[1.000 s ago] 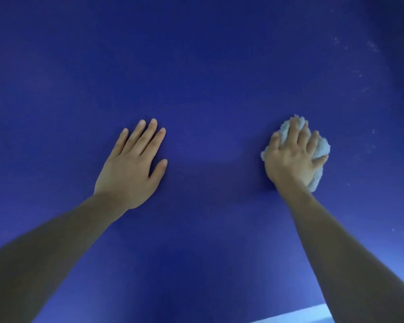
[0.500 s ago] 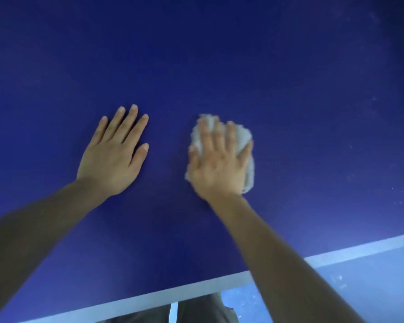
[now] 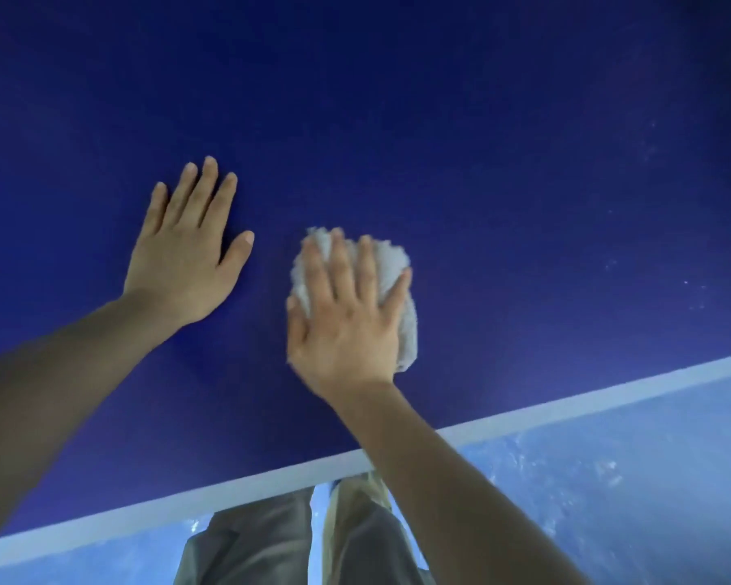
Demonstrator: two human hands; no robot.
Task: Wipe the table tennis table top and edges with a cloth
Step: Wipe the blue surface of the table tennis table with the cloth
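Observation:
The dark blue table tennis table top (image 3: 482, 162) fills most of the view, with a white line (image 3: 566, 407) along its near edge. My right hand (image 3: 347, 318) presses flat, fingers straight, on a bunched white cloth (image 3: 391, 257) near the middle of the view. Most of the cloth is hidden under my palm. My left hand (image 3: 186, 247) lies flat on the table just left of the cloth, fingers straight and together, holding nothing.
Pale dust specks (image 3: 650, 268) dot the table top at the right. Below the near edge, a light blue floor (image 3: 608, 479) shows, along with my trousered legs (image 3: 296, 538).
My right hand has slid the cloth leftward, from far right to close beside my left hand, and toward the near edge. The view has tilted down, revealing the table edge and floor.

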